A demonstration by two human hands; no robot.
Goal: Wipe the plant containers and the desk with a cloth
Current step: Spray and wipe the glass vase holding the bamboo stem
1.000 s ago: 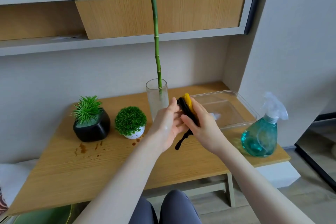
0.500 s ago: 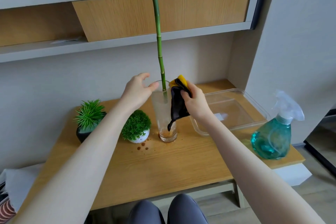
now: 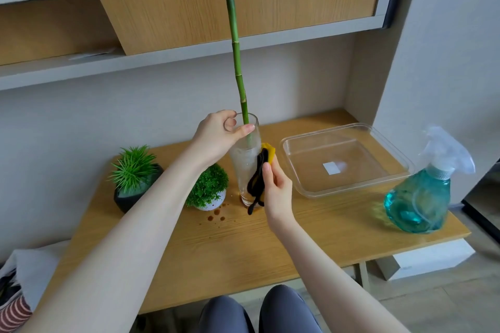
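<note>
— Two hands at the glass [image 3: 247,167]?
— Yes. The left hand [image 3: 216,135] has its fingers [image 3: 244,129] curled round the rim, beside the green stalk [image 3: 236,62].
— And the right hand [image 3: 278,192]?
— It pinches the cloth [image 3: 261,173], black and yellow, against the glass's right side.
— Where does the glass stand?
— Upright on the counter [image 3: 216,246], near brown spots [image 3: 216,215], between a small plant in a white pot [image 3: 209,189] and a clear tray [image 3: 343,159].

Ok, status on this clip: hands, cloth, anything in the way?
Left hand grips the glass vase at its rim. Right hand presses the black-and-yellow cloth against the vase's side. Brown spill spots on the desk, unwiped. Nothing blocking.
</note>
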